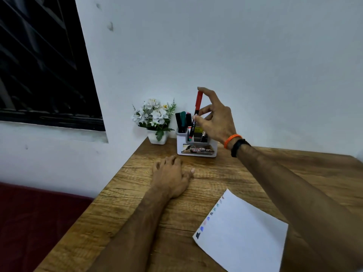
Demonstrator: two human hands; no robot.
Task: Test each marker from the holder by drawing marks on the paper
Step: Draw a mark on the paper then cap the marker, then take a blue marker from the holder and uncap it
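Note:
A white marker holder (pixel 196 147) stands at the back of the wooden table (pixel 137 213), against the wall. Black and green markers (pixel 183 120) stick up from it. My right hand (pixel 216 118) pinches a red-capped marker (pixel 198 107) upright, with its lower end still inside the holder. My left hand (pixel 171 175) rests palm down on the table in front of the holder, holding nothing. A white sheet of paper (pixel 243 234) lies near right, with several small coloured marks along its left edge.
A small white pot of white flowers (pixel 155 119) stands just left of the holder. The table's left edge drops off toward a dark red surface (pixel 35 218). A dark window (pixel 43 61) fills the upper left wall.

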